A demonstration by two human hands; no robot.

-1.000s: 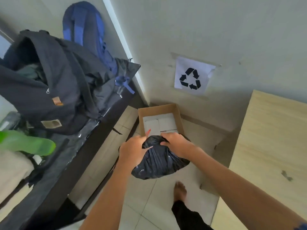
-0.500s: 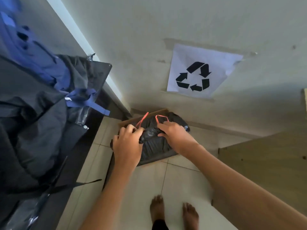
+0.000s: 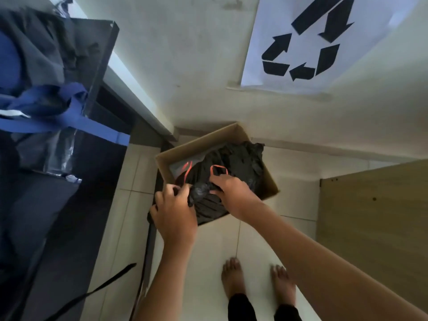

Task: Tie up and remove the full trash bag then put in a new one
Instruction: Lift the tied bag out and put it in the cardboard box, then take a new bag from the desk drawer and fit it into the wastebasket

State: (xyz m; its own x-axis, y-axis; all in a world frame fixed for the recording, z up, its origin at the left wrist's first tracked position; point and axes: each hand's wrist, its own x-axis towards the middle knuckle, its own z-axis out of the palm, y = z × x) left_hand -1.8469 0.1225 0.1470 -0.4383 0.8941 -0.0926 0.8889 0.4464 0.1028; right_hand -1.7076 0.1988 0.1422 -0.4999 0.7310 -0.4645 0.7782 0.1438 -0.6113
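A black trash bag lies in a brown cardboard box on the tiled floor by the wall. Its gathered neck is bunched between my hands. My left hand grips the neck from the left, with a red drawstring running up from its fingers. My right hand pinches the neck from the right, and a red drawstring loop stands up just above its fingers. The bag's lower front is hidden behind my hands.
A black table with dark jackets and a blue strap stands close on the left. A wooden cabinet is on the right. A recycling sign is taped to the wall. My bare feet stand on the tiles.
My view has dropped and come closer to the box. The bag, held above the floor a second ago, now lies in the box, with both hands still on its neck and the red drawstrings showing.
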